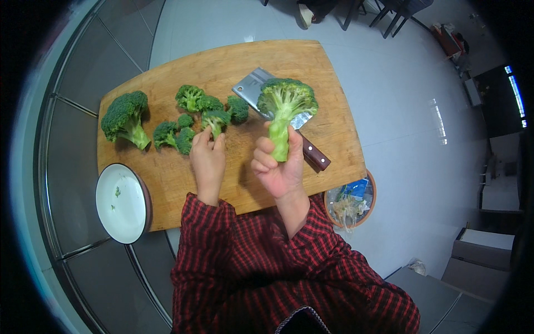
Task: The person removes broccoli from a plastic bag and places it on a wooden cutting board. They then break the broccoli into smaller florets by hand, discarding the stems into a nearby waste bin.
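Observation:
My right hand [278, 163] grips a broccoli head [285, 108] by its thick pale stalk, crown up, raised over the wooden board [225, 183]. Beneath it lies a cleaver [252, 85] with a riveted brown handle [315, 153]; the broccoli hides part of the blade. At the front of the loose florets, my left hand [208, 160] has its fingertips on the stem of one floret [216, 121]. Several more florets [190, 98] are grouped around it. A larger piece of broccoli [127, 119] rests at the board's left side.
A white enamel basin [119, 208] with green crumbs inside stands at the board's front left corner. Below the right edge, a bin [371, 208] holds scraps and a blue packet. Grey cabinets [77, 146] line the left. A person's shoe [306, 16] and chairs [400, 10] are beyond.

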A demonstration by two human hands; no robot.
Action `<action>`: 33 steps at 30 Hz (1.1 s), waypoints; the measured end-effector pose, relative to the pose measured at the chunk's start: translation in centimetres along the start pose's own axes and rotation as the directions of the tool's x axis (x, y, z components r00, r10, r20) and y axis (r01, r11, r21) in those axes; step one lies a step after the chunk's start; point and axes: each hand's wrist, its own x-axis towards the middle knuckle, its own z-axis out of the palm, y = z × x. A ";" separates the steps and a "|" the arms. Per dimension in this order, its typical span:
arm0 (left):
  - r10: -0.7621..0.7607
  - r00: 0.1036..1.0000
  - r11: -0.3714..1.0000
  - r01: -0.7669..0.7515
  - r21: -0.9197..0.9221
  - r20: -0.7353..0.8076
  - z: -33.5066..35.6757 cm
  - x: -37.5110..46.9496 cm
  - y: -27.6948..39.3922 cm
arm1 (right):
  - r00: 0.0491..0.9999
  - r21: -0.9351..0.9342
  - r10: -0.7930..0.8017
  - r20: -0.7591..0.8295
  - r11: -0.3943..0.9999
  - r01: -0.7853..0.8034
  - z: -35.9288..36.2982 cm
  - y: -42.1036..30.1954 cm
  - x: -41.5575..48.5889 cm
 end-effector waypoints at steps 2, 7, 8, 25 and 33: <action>0.084 0.996 0.994 -0.081 0.075 -0.034 0.0 0.0 0.3 | 0.996 -0.004 0.059 0.061 0.998 -0.059 0.0 -0.1 -0.1; 0.242 0.968 0.940 -0.218 0.261 -0.067 -1.5 -0.9 2.2 | 0.933 0.109 0.204 0.296 0.963 -0.246 -0.3 -0.2 0.1; 0.227 0.974 0.966 -0.222 0.135 -0.019 -1.6 -1.1 2.7 | 0.922 0.118 0.221 0.319 0.955 -0.270 -0.4 0.0 0.1; -0.311 0.880 0.489 0.472 -0.733 0.359 -2.8 -1.6 4.9 | 0.976 -0.631 0.053 -0.210 0.756 -0.176 0.8 3.0 0.2; 0.303 0.953 0.953 -0.304 -0.022 -0.030 -2.2 -1.8 5.0 | 0.977 -0.666 -0.158 -0.141 0.745 0.025 0.9 4.1 0.0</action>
